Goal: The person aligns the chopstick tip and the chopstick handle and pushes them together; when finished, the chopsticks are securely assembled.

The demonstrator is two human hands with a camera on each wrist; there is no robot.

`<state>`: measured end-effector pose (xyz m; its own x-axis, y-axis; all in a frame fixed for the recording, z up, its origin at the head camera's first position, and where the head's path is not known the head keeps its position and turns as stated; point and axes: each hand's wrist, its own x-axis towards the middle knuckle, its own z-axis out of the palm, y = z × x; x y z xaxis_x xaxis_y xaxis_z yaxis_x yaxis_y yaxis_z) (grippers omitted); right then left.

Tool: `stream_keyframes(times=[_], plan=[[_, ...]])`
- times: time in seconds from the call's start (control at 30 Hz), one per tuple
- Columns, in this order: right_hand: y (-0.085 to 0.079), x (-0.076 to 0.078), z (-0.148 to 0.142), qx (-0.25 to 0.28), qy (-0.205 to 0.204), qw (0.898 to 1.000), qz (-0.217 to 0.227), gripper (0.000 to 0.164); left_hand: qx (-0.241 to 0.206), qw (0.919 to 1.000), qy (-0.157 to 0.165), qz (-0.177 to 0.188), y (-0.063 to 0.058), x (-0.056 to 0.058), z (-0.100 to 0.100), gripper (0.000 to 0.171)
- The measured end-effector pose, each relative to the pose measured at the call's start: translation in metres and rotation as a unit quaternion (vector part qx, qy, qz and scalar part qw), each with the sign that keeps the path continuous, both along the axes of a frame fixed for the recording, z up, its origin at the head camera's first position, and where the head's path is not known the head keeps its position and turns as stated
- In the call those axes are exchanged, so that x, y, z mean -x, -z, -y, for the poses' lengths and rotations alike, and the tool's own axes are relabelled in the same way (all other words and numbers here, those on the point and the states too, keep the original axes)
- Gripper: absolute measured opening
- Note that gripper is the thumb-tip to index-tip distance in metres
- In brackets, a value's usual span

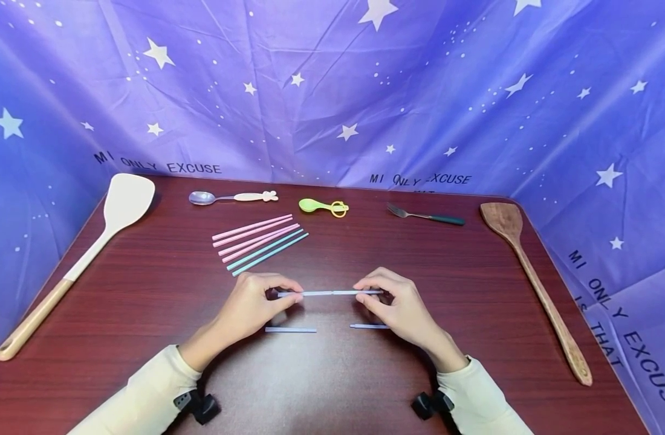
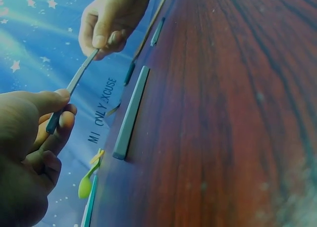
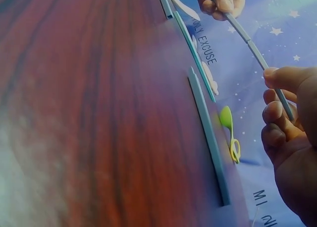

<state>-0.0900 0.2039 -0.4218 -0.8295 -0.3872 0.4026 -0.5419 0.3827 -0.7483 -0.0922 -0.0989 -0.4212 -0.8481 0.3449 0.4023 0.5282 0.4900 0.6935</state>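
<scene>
My left hand (image 1: 251, 302) pinches one end of a grey-blue chopstick (image 1: 317, 293) between thumb and fingers. From the other side my right hand (image 1: 400, 299) pinches its opposite end, so it spans level above the table. A seam shows mid-length, where two halves meet end to end; whether they are fastened or only touching I cannot tell. Below the left hand lies a loose chopstick half (image 1: 291, 330), and another half (image 1: 367, 326), with a narrow tip at its left end, lies partly hidden by the right hand. Both wrist views show the seam in the held chopstick (image 2: 79, 78).
Pink chopsticks (image 1: 253, 229) and green chopsticks (image 1: 269, 251) lie behind the left hand. Along the back are a metal spoon (image 1: 202, 198), a small green spoon (image 1: 313, 206) and a fork (image 1: 441, 219). A white spatula (image 1: 128, 196) lies left, a wooden spatula (image 1: 539, 278) right.
</scene>
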Motion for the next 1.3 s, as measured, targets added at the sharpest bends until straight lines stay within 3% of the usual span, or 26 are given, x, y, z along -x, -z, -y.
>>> stream_keyframes(times=[0.4,0.63,1.17,1.3], plan=[[-0.0031,0.0005,-0.0041,-0.003,0.028,0.999,-0.019,0.017,-0.005,0.9999,-0.008,0.010,0.0016,0.0011,0.0009,0.016],[-0.0029,0.0003,-0.0046,-0.002,0.039,0.999,-0.015,0.016,-0.003,0.9999,-0.007,0.010,0.0011,0.0015,0.0020,0.012],[0.0049,0.0012,0.0002,0.034,0.034,0.999,-0.021,0.014,-0.048,0.9959,0.019,-0.075,0.0074,0.0026,0.0005,0.013],[0.0057,0.0009,0.0009,0.036,0.031,0.999,-0.018,0.014,-0.053,0.9951,0.031,-0.078,0.0082,0.0026,-0.0006,0.013]])
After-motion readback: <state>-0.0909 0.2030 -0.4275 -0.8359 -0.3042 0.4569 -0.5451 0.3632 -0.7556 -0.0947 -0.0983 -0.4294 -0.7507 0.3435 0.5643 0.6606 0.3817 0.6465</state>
